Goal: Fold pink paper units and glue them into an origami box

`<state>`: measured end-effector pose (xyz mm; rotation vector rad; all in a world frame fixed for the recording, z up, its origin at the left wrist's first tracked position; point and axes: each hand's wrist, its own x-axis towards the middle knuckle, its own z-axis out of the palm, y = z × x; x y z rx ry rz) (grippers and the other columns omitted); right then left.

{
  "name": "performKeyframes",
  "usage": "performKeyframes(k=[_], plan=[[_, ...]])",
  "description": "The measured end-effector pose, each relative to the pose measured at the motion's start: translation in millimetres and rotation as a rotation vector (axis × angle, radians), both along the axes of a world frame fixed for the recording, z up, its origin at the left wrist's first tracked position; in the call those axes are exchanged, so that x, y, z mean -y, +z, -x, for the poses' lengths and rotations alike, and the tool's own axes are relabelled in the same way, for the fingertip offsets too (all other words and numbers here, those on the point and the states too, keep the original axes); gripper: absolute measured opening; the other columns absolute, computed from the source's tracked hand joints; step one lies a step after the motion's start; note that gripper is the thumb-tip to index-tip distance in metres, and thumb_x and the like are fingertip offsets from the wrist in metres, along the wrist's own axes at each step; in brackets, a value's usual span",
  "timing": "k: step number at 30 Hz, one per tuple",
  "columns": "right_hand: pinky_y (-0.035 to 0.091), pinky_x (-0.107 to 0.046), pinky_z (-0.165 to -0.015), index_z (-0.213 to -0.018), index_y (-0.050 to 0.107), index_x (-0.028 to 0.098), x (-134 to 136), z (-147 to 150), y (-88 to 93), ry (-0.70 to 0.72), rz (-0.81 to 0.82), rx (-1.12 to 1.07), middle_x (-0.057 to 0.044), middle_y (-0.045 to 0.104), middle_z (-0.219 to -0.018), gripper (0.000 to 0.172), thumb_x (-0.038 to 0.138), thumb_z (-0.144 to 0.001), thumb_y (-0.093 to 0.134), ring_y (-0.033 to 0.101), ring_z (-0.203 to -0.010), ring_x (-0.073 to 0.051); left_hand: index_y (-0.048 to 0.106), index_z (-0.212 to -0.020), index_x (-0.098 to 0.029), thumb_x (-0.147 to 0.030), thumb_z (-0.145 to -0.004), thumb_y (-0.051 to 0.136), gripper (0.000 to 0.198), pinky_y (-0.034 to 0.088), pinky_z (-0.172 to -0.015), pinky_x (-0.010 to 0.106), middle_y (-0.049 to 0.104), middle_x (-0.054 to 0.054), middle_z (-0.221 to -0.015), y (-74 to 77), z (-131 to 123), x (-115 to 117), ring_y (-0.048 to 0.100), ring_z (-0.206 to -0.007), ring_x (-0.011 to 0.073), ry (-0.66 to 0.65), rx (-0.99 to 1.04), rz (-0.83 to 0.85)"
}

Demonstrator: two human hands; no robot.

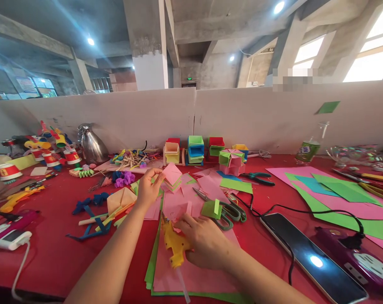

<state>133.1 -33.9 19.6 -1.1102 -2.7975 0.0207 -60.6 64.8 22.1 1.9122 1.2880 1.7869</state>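
Raised above the papers, my left hand (pixel 147 185) pinches a small folded paper box (pixel 172 177) with a pink top and green layers below. My right hand (pixel 207 242) is closed around the handle side of a yellow hot glue gun (pixel 175 244), partly hiding it; a clear glue stick (pixel 183 287) sticks out of its rear. Beneath the gun lies a stack of pink and green paper sheets (pixel 169 278). A small pink paper piece (pixel 187 209) stands just beyond my right fingers. Close by are a folded green paper piece (pixel 211 208) and grey-green-handled scissors (pixel 231 213).
Finished paper boxes (pixel 196 150) stand by the white partition (pixel 140 114). A steel jug (pixel 91 143) and paper-cup figures (pixel 52 158) are at left. Pliers (pixel 258 178), a phone (pixel 312 253), a purple power strip (pixel 359 257) and a black cable (pixel 305 209) occupy the right.
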Motion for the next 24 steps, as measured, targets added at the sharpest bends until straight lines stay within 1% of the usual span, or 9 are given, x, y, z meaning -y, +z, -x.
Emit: performKeyframes(k=[3,5,6,7,8,11,13,18,24], plan=[[0.045,-0.037,-0.081,-0.12,0.051,0.02,-8.5,-10.5,7.3,0.093,0.065,-0.103,-0.008,0.056,-0.115,0.063,0.027,-0.059,0.065,0.056,-0.095,-0.026,0.06,-0.08,-0.017,-0.034,-0.082,0.055,0.017,0.044,-0.073,0.027,0.064,0.003,-0.081,-1.3,-4.3,1.7,0.059,-0.079,0.0172,-0.024,-0.028,0.004],[0.042,-0.035,-0.089,-0.119,0.054,0.021,-19.0,-23.8,14.7,0.133,0.098,-0.201,-0.007,0.055,-0.119,0.061,0.025,-0.06,0.066,0.051,-0.105,-0.025,0.06,-0.08,-0.017,-0.034,-0.083,0.054,0.018,0.044,-0.073,0.027,0.064,0.004,-0.081,-2.0,-6.3,2.3,0.06,-0.08,0.0178,-0.043,-0.043,0.006],[0.04,-0.034,-0.093,-0.116,0.057,0.021,-25.7,-32.3,18.3,0.104,0.088,-0.251,-0.006,0.056,-0.119,0.052,0.018,-0.064,0.061,0.05,-0.108,-0.022,0.06,-0.08,-0.017,-0.034,-0.083,0.054,0.018,0.044,-0.074,0.028,0.064,0.004,-0.082,-2.1,-7.2,2.7,0.06,-0.081,0.0182,-0.055,-0.05,0.005],[0.039,-0.031,-0.093,-0.112,0.06,0.021,-32.9,-41.5,21.3,-0.001,0.043,-0.313,-0.004,0.058,-0.117,0.046,0.01,-0.068,0.053,0.051,-0.109,-0.019,0.059,-0.081,-0.017,-0.035,-0.083,0.054,0.019,0.044,-0.075,0.028,0.064,0.005,-0.083,-2.0,-8.2,3.3,0.06,-0.082,0.0185,-0.069,-0.056,0.002],[0.038,-0.034,-0.095,-0.11,0.061,0.019,-40.2,-51.1,23.5,-0.075,0.019,-0.33,-0.006,0.059,-0.116,0.046,0.003,-0.069,0.045,0.05,-0.11,-0.02,0.059,-0.081,-0.017,-0.035,-0.083,0.054,0.019,0.044,-0.076,0.029,0.065,0.005,-0.085,-1.5,-9.2,4.1,0.06,-0.083,0.0189,-0.083,-0.062,-0.001],[0.04,-0.039,-0.091,-0.101,0.065,0.018,-58.1,-76.4,24.4,-0.165,0.025,-0.305,-0.008,0.063,-0.11,0.052,-0.005,-0.063,0.039,0.054,-0.104,-0.023,0.058,-0.081,-0.018,-0.037,-0.083,0.053,0.02,0.044,-0.081,0.031,0.064,0.007,-0.09,1.1,-12.8,7.7,0.06,-0.089,0.0198,-0.121,-0.077,-0.016],[0.044,-0.036,-0.085,-0.098,0.067,0.019,-64.2,-85.7,21.4,-0.185,0.06,-0.276,-0.007,0.067,-0.102,0.052,-0.005,-0.06,0.04,0.058,-0.097,-0.022,0.057,-0.081,-0.018,-0.037,-0.084,0.051,0.02,0.043,-0.083,0.031,0.063,0.007,-0.092,3.0,-14.7,10.4,0.06,-0.091,0.0202,-0.141,-0.085,-0.026],[0.046,-0.03,-0.078,-0.088,0.07,0.019,-66.4,-84.3,16.3,-0.215,0.098,-0.282,-0.006,0.068,-0.092,0.046,-0.004,-0.059,0.043,0.061,-0.088,-0.02,0.056,-0.083,-0.019,-0.036,-0.086,0.049,0.018,0.042,-0.086,0.033,0.063,0.008,-0.095,5.1,-17.0,14.9,0.058,-0.096,0.0203,-0.175,-0.113,-0.051],[0.046,-0.028,-0.07,-0.089,0.071,0.024,-60.0,-76.7,27.5,-0.186,0.139,-0.421,-0.003,0.067,-0.086,0.027,0.013,-0.076,0.05,0.061,-0.078,-0.017,0.055,-0.082,-0.019,-0.037,-0.087,0.048,0.02,0.042,-0.085,0.032,0.062,0.007,-0.093,5.7,-17.3,15.9,0.057,-0.095,0.0195,-0.197,-0.135,-0.097]])
